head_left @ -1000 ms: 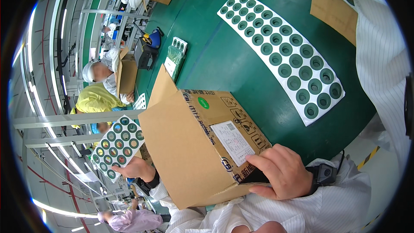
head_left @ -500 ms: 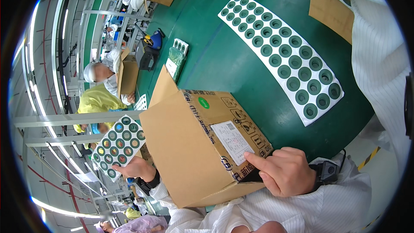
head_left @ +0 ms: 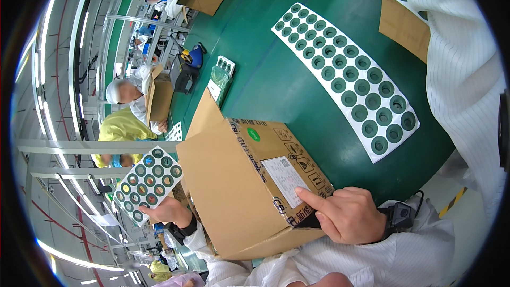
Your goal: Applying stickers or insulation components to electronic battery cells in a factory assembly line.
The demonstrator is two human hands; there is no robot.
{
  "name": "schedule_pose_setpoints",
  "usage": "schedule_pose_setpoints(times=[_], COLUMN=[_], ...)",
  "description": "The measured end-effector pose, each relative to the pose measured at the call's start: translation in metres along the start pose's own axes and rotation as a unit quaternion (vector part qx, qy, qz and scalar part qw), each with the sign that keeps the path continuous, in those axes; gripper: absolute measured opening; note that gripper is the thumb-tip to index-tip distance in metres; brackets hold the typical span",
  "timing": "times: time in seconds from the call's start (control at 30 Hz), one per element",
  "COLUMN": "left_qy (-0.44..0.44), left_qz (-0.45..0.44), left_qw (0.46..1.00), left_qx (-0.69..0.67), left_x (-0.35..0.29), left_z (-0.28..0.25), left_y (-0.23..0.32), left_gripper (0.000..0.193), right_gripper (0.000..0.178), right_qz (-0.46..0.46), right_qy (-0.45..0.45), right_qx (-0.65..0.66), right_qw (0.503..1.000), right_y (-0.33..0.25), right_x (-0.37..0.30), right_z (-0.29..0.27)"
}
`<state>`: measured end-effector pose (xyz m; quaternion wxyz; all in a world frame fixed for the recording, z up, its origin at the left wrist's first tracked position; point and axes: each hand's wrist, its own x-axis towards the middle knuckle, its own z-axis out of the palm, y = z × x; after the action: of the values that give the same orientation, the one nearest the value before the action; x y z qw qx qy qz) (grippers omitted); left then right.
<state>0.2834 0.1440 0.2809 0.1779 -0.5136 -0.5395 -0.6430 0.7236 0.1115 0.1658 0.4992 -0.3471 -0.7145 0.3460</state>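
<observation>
My left hand (head_left: 167, 210) is closed on the lower edge of a white sheet with green rings (head_left: 149, 182), held up to the left of an open cardboard box. The background shows through the ring holes. This brown box (head_left: 220, 188) stands tilted in front of me, with printed tape along its edge. My right hand (head_left: 351, 217) is at the box's right side, index finger stretched out with its tip on the white label (head_left: 284, 180). Its other fingers are curled, with nothing visible in them. Inside the box is hidden from this view.
A long white sheet of green rings (head_left: 350, 74) lies on the green table (head_left: 255, 82). Beyond the box are a green-wrapped pack (head_left: 219, 81) and a blue-and-yellow tool (head_left: 194, 56). A co-worker's striped sleeve (head_left: 462, 58) reaches in at right, beside a cardboard flap (head_left: 404, 26). Other people work at far left.
The view has shifted slightly, so the table items and box sit a little lower. My right fingertip has slid slightly left along the label. The left hand still holds the sheet.
</observation>
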Motion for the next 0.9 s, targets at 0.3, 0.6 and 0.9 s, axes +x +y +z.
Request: schedule_pose_setpoints(times=[0.3,0.6,0.9], left_qy=[0.083,0.059,0.038], left_qz=[-0.103,-0.044,0.055], left_qw=[0.968,0.993,0.995], left_qx=[-0.212,-0.096,0.07], left_x=[-0.009,-0.017,-0.018], left_z=[0.024,0.021,0.019], left_y=[0.029,0.024,0.018], left_gripper=[0.046,0.041,0.038], right_gripper=[0.048,0.049,0.042], right_qz=[0.011,-0.017,-0.032], right_qy=[-0.022,-0.009,-0.013], right_qx=[0.01,0.001,-0.034], right_qw=[1.0,1.0,0.999], right_y=[0.001,0.002,0.002], right_x=[0.001,0.002,0.004], right_z=[0.001,0.004,0.001])
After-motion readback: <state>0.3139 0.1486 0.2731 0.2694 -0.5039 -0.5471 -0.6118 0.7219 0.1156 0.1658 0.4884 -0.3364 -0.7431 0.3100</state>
